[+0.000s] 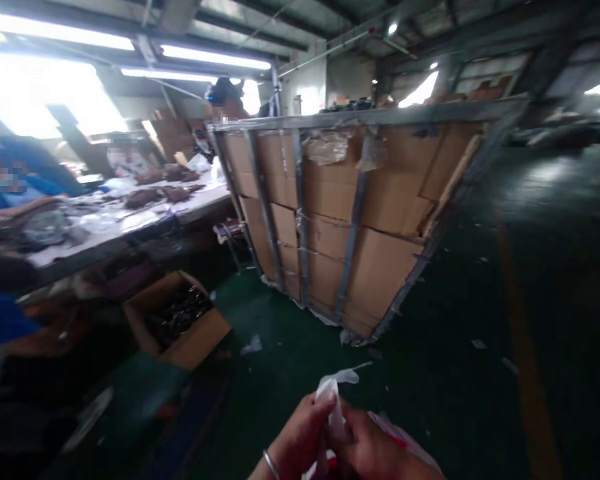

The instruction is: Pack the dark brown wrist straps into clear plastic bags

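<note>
Holds the left hand [305,430] angled upward, curled closed, pinching a white strip [336,415] under the thumb; has it between both hands, low in view; slants the right hand [373,443] inward, curled round the strip's lower part.

White strip [336,419]: smooth, perhaps plastic. Panels [387,267]: matt cardboard. Bangle [267,457]: shiny metal.

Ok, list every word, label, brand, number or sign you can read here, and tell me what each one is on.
No text can be read anywhere.
Cardboard panels in the metal frame: a small upright mark near the upper left is too blurred to read.
Open cardboard box on the floor: no readable print.
White strip in the hands: no visible lettering.
</note>
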